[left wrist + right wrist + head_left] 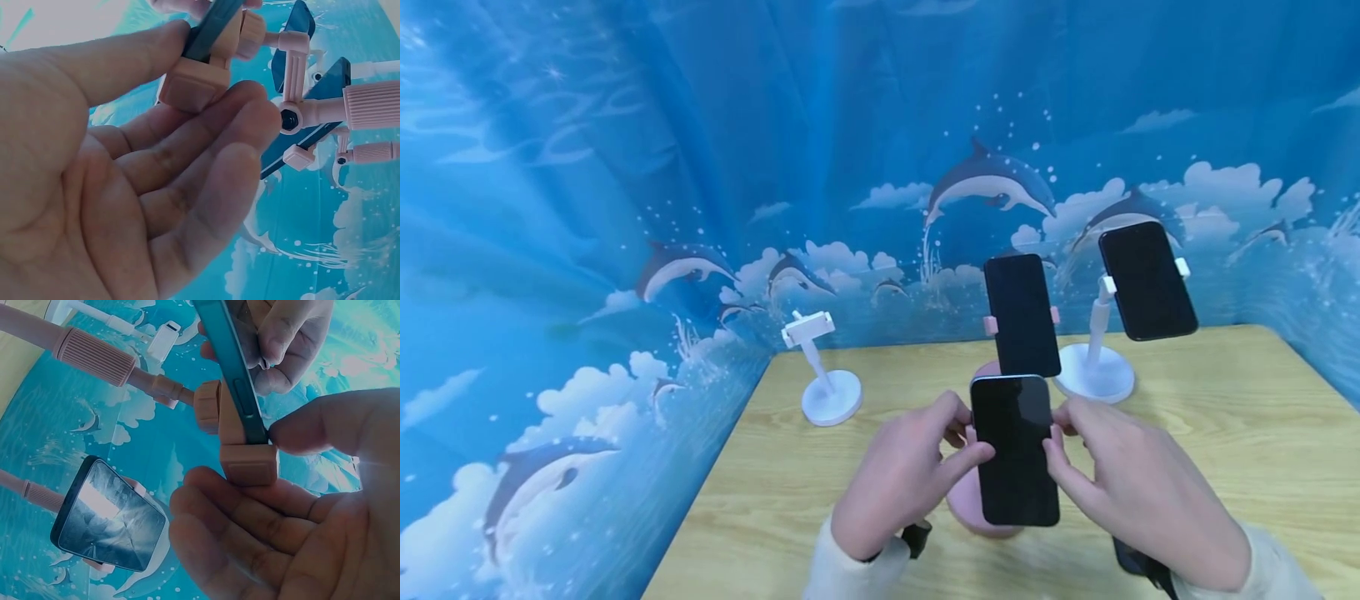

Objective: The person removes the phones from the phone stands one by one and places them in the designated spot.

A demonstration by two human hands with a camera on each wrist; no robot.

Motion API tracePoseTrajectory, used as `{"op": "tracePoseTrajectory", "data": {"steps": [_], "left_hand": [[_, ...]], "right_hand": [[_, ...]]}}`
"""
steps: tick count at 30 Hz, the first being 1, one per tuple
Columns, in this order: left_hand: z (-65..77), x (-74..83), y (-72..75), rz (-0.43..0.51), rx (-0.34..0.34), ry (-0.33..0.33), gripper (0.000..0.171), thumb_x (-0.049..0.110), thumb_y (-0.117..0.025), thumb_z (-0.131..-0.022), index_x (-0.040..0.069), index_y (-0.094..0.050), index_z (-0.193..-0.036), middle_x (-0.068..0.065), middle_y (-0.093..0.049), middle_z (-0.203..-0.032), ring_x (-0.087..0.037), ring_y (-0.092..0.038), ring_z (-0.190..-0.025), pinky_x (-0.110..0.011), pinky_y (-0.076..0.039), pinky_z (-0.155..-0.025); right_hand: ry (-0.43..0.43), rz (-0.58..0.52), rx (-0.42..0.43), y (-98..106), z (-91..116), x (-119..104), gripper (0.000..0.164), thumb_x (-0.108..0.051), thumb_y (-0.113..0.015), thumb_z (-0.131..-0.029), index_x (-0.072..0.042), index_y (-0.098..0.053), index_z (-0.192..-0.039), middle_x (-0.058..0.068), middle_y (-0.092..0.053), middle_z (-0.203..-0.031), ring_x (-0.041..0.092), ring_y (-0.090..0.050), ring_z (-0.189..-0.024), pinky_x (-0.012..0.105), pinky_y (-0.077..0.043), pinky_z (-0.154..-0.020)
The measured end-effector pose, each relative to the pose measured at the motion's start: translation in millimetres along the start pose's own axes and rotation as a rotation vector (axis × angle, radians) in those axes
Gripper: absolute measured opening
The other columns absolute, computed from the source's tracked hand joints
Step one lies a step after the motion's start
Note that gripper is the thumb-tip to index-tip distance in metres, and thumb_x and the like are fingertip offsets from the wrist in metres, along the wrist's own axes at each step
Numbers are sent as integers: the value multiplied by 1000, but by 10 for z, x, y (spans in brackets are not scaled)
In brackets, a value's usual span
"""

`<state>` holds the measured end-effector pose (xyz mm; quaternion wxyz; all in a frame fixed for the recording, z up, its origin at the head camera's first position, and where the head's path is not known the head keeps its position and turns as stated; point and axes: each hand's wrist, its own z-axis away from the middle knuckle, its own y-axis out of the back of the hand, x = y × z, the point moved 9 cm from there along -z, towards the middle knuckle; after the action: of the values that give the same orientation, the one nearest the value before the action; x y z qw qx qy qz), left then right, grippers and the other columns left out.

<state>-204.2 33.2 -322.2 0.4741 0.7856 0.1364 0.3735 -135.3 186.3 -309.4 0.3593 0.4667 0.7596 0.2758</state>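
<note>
A black smartphone sits in the clamp of a pink phone stand, its round base partly hidden behind the phone. My left hand is at the phone's left edge. Its thumb lies against the phone's edge, and its fingers curl behind the pink clamp end. My right hand pinches the opposite side in the same way, thumb at the phone's edge and fingers under the other pink clamp end.
Behind stands another pink stand holding a phone. To its right, a white stand carries a phone. A white stand with a bare clamp is at the left. A dark flat object lies under my right wrist. A dolphin-printed curtain surrounds the wooden table.
</note>
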Motion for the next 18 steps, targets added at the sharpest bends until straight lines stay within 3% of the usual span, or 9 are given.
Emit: {"op": "tracePoseTrajectory", "data": {"steps": [7,18], "left_hand": [[-52,-55,6,96,1,-20,21,43,-66,-85,28,-54,-94,20,-61,-86,8,-56,-74,-16,-46,-59],[-39,-53,-7,110,-26,-16,8,32,-61,-91,28,-54,-90,20,-60,-83,7,-56,-71,-16,-48,-62]], "right_hand": [[1,9,-2,1,-15,21,13,-21,-68,-82,-19,-58,-90,-13,-58,-74,-3,-46,-60,19,-43,-50],[-24,-18,1,-3,-15,31,11,-20,-66,-82,-23,-57,-87,-16,-57,-74,-2,-47,-61,20,-42,-50]]}}
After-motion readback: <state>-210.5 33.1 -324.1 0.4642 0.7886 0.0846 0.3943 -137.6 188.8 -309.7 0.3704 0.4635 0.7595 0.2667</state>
